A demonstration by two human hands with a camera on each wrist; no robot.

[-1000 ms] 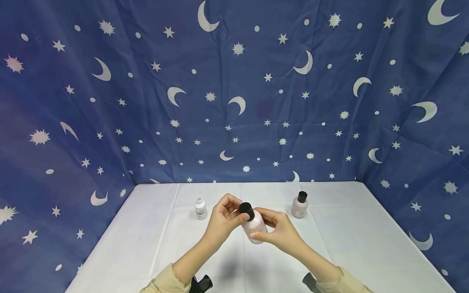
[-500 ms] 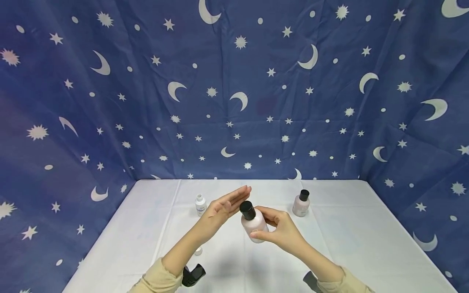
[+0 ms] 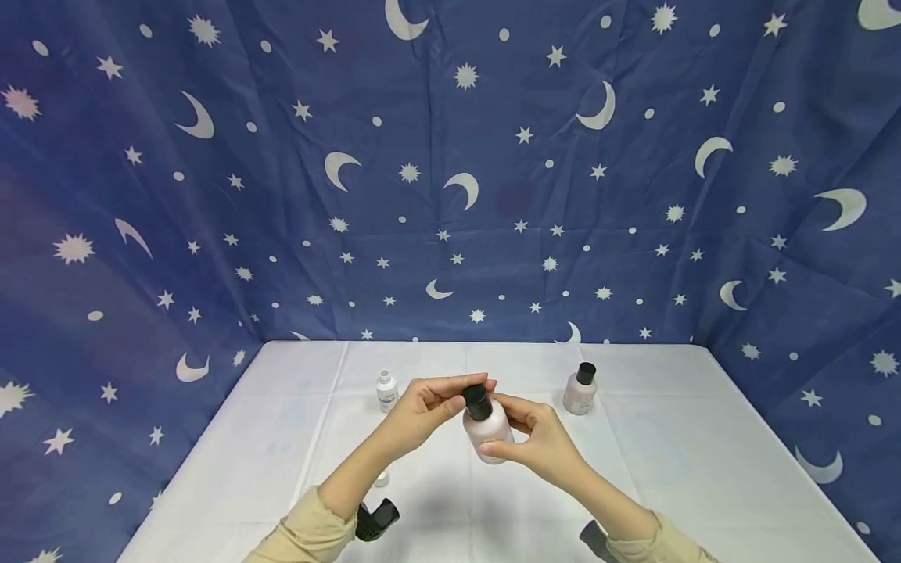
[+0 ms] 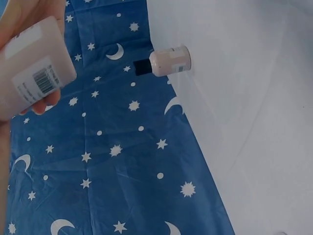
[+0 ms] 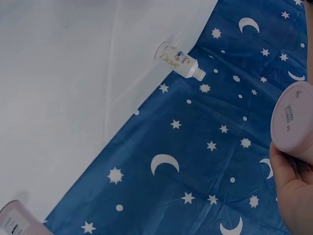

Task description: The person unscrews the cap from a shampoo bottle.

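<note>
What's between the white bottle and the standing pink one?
Head view, left to right: the left hand, held bottle and right hand show between the white bottle and standing bottle.

A creased white table [image 3: 669, 453] bears an upright white bottle [image 3: 386, 392], a black-capped pink bottle [image 3: 580, 395] and a white cap [image 3: 382, 478].

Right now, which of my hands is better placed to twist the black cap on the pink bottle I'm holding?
Probably your left hand: its thumb and fingers are already around the black cap. Your right hand grips the pink bottle by its body, so it seems better suited to steadying.
</note>
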